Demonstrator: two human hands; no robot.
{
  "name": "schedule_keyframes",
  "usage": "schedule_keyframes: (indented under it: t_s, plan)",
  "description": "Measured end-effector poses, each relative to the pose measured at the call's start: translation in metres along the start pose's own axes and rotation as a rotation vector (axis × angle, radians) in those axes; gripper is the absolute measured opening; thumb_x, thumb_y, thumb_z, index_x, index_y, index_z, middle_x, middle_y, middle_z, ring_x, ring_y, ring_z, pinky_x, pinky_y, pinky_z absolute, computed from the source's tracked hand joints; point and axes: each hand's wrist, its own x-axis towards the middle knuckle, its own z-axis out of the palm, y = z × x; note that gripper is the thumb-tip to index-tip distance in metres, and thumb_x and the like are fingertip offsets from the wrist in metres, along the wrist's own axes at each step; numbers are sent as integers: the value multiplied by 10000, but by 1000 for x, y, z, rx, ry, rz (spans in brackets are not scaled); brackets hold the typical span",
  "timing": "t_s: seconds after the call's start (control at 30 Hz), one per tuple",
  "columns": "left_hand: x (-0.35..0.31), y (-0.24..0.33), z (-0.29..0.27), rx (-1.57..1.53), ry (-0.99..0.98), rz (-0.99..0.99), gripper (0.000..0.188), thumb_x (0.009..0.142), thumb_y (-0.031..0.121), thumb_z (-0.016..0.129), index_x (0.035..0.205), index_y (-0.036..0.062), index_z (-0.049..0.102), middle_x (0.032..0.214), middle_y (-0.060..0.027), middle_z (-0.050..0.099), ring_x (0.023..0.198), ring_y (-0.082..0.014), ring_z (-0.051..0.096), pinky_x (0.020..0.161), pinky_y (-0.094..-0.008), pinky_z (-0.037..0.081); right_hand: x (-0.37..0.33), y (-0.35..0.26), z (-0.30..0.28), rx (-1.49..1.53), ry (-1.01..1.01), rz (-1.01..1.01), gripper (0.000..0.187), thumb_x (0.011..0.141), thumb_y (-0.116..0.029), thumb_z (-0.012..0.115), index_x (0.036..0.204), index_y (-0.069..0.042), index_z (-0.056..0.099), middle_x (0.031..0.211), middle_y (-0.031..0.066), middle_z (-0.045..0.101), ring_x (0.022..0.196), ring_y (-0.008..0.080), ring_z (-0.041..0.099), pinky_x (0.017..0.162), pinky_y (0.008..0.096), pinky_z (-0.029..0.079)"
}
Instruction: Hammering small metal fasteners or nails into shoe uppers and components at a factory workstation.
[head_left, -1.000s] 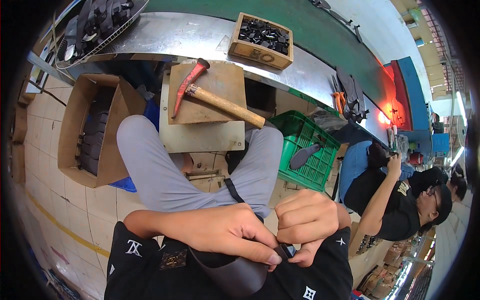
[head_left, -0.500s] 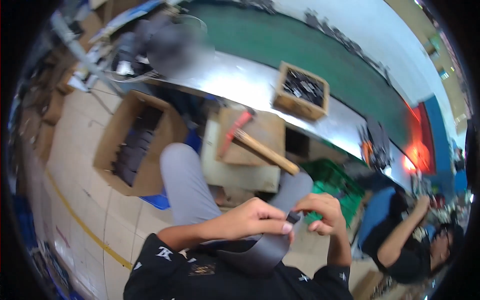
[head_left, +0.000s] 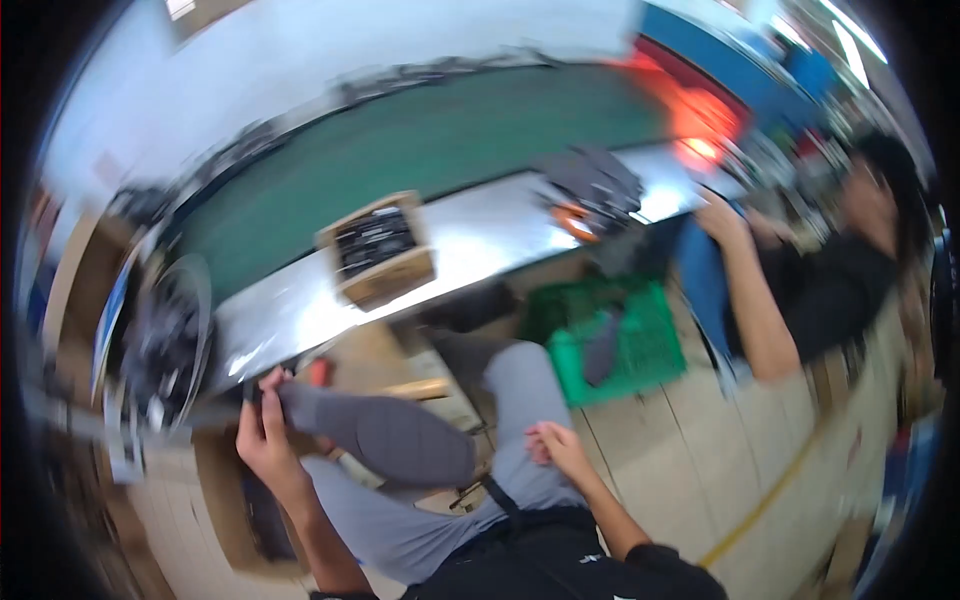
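Grey sole (head_left: 405,440) — end clamped in left hand (head_left: 270,438); right hand (head_left: 562,450) apart, closure unclear — near green bench (head_left: 430,145), pale wall (head_left: 300,60).

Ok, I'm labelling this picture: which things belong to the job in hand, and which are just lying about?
Likely the job's:
- grey sole-shaped piece, held in the left hand
- hammer, partly hidden
- wooden box of black pieces

Seemingly lying about:
- orange-handled tool
- green crate
- cardboard box

The sole-shaped piece (head_left: 400,440) was dark grey, the trousers (head_left: 530,395) paler grey, the crate (head_left: 652,342) bright green, the tool handles (head_left: 575,221) orange, the floor line (head_left: 765,500) yellow.
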Motion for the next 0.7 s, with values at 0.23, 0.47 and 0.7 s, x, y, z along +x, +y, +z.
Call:
schedule_keyframes:
  t_s: [0.23, 0.47, 0.7]
  plan:
    - [-99, 1, 259, -179, -870, 55, 247, 939, 64, 615, 1171, -11, 660, 1262, -130, 659, 1264, -254, 571, 1055, -364, 428, -20, 3, -90, 377, 364, -53, 462, 1055, -417, 450, 1164, 2, 613, 887, 78, 667, 669, 113, 609, 604, 248, 505]
    - [-135, -167, 381, 179, -1113, 253, 781, 893, 319, 718, 1473, -56, 353, 1421, -285, 499, 1379, -388, 434, 1120, -396, 355, -9, 27, -176, -68, 1215, -384, 287, 1048, -232, 447, 1130, -23, 626, 864, 55, 660, 660, 132, 606, 579, 245, 478]
    - [-124, -151, 305, 203, -1118, 202, 600, 902, 253, 701, 1396, -16, 493, 1296, -243, 617, 1183, -340, 629, 956, -366, 495, 72, -208, -114, -587, 785, -993, 169, 960, -94, 581, 1089, -13, 653, 1056, 175, 694, 943, 356, 679, 806, 398, 541]
